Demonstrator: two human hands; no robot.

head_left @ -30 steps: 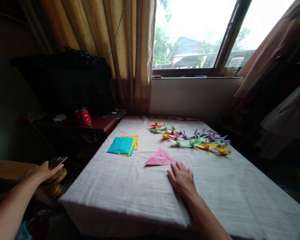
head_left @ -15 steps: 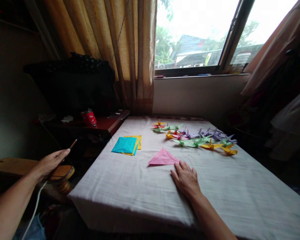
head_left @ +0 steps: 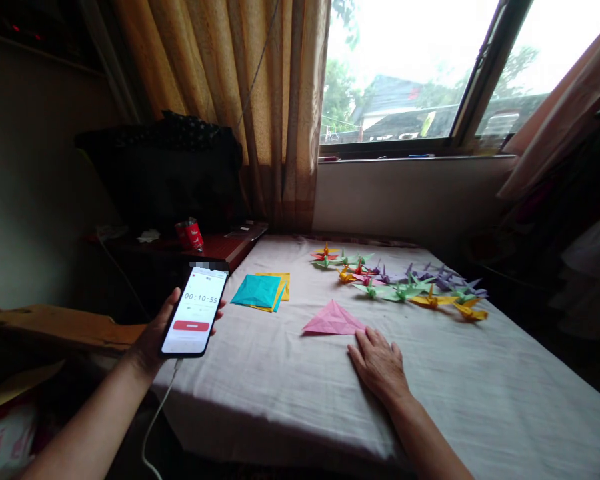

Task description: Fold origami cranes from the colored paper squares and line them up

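Note:
A phone [head_left: 193, 313] with a lit screen reading 00:10:55 is in my left hand [head_left: 153, 337], its fingers wrapped round the sides. A white cable [head_left: 163, 393] runs down from the phone's lower end. My right hand [head_left: 380, 363] lies flat on the cloth, fingers stretched out, fingertips at the right corner of a pink folded paper triangle [head_left: 334, 320]. Left of the triangle lies a small stack of blue and yellow folded paper squares [head_left: 259, 291]. Several folded paper cranes [head_left: 405, 291] in purple, green, yellow, red and pink stand beyond my right hand.
A pale cloth covers the table [head_left: 290, 387]. At its far left, a dark red cabinet [head_left: 230, 248] carries a red packet [head_left: 190, 235]. A wooden stool or bench [head_left: 70, 330] stands at the left. Behind are a yellow curtain [head_left: 220, 80] and a window [head_left: 395, 73].
My left hand has moved right and turned the phone from edge-on, so its lit screen now faces me. My right hand stays at the pink triangle. The view has shifted slightly.

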